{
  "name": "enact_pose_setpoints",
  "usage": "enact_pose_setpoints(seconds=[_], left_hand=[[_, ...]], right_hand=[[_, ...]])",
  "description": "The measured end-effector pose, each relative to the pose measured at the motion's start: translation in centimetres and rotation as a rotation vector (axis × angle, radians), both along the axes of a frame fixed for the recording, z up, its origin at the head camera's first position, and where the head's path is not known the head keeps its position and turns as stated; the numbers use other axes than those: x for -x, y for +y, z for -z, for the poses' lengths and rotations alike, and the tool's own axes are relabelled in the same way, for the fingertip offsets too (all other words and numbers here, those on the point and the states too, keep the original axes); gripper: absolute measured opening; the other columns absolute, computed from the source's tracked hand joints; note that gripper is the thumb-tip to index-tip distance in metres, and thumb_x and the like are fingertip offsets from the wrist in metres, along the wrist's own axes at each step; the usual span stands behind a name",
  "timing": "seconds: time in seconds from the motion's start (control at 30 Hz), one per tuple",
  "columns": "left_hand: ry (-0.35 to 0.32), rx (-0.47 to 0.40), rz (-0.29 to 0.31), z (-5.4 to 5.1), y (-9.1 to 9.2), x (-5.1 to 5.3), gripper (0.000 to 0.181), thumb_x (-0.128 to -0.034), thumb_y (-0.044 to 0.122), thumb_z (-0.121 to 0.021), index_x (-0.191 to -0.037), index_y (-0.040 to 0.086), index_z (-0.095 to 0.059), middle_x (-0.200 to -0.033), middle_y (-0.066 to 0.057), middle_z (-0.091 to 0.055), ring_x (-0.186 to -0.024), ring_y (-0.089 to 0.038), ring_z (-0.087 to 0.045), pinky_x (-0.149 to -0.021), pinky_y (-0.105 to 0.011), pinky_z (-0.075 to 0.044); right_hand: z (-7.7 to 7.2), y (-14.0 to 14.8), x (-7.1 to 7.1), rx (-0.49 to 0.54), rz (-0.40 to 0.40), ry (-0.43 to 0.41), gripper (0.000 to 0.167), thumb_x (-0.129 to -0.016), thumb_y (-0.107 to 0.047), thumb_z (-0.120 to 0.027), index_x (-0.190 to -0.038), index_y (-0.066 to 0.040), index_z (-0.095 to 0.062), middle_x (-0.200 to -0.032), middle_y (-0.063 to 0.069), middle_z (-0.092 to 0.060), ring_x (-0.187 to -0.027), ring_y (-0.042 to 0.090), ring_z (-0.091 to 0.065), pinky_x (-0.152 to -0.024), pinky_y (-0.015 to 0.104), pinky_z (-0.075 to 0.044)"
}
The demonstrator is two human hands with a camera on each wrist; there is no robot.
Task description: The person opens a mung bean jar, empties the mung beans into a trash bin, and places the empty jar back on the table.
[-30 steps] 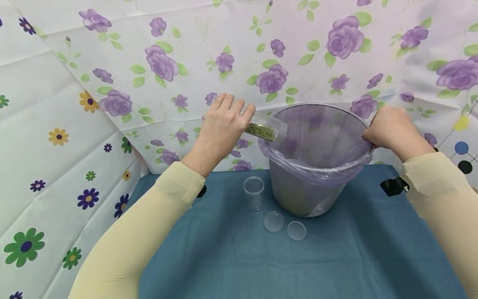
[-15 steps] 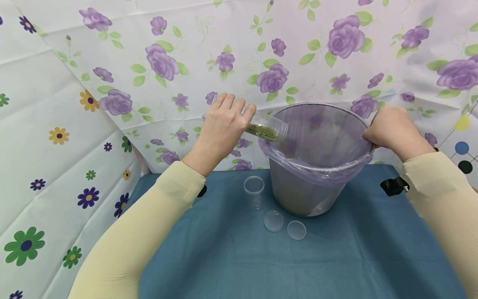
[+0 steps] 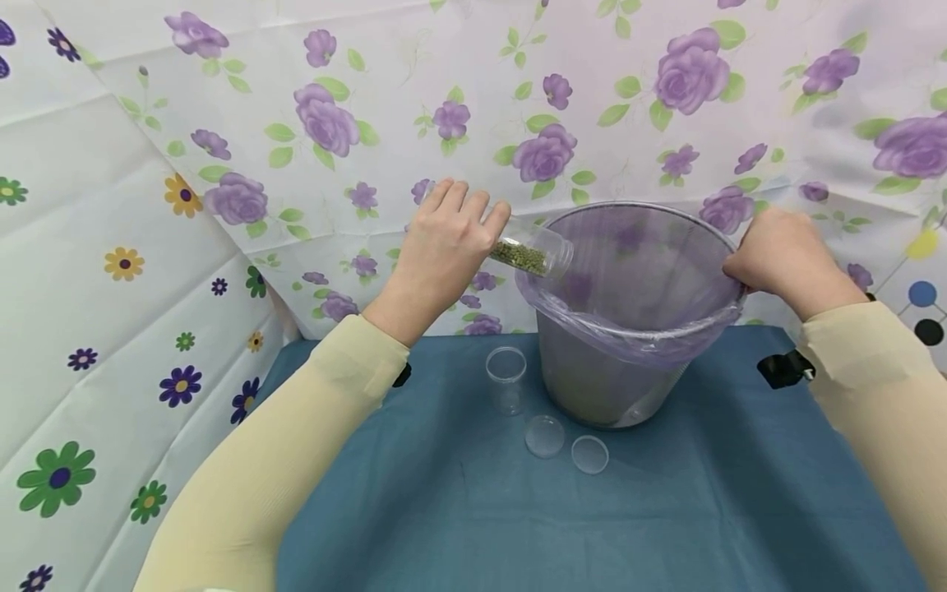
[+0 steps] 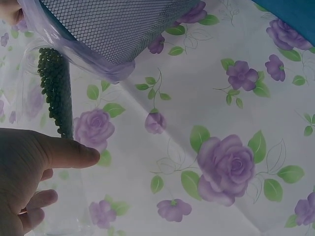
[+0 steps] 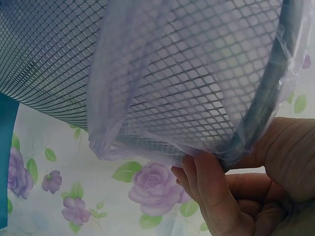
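Note:
My left hand [image 3: 453,238] grips a clear plastic jar [image 3: 556,250], tilted with its uncapped mouth at the left rim of a mesh trash bin [image 3: 584,378]. Small green beans [image 3: 520,256], like mung beans, lie along the jar's lower side. In the left wrist view, the thumb [image 4: 74,153] lies across the jar, beans [image 4: 54,88] filling the part towards the mouth. A thin purple trash bag [image 3: 644,352] lines the bin and folds over its rim. My right hand [image 3: 784,255] pinches that rim at the right, fingers [image 5: 209,182] outside on bag and mesh.
An uncapped clear jar [image 3: 506,378] stands on the blue cloth [image 3: 473,526] left of the bin. Two clear round lids, one [image 3: 545,437] nearer the jar and another [image 3: 589,455] to its right, lie in front. Flowered sheets [image 3: 414,107] hang behind and at the left.
A thin trickle of beans left the tilted jar's mouth half a second ago; no falling beans show now. Both hands keep their places, and the head view has shifted slightly.

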State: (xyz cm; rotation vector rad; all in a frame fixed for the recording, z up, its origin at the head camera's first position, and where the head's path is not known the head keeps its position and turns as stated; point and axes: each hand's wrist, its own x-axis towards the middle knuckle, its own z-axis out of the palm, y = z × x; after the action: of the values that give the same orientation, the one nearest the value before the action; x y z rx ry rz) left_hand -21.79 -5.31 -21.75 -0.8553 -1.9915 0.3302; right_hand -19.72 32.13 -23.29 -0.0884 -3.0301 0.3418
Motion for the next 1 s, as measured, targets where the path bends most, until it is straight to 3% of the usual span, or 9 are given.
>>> enact_pose_setpoints(seconds=[1.0], left_hand=[[0.031,0.020,-0.006,-0.26,0.39,0.20,0.023,-0.0914,-0.001,-0.049,-0.107,0.010,-0.062,-0.104,-0.013,-0.066,-0.107,-0.033,-0.060,-0.102,-0.043,-0.044]], right_hand=[[0.06,0.19,0.31,-0.010,0.006,0.028,0.019,-0.067,-0.016,-0.059,-0.056,-0.001,-0.055,-0.058,0.015,-0.053,-0.056,0.032,-0.048,-0.045,0.035,-0.037]])
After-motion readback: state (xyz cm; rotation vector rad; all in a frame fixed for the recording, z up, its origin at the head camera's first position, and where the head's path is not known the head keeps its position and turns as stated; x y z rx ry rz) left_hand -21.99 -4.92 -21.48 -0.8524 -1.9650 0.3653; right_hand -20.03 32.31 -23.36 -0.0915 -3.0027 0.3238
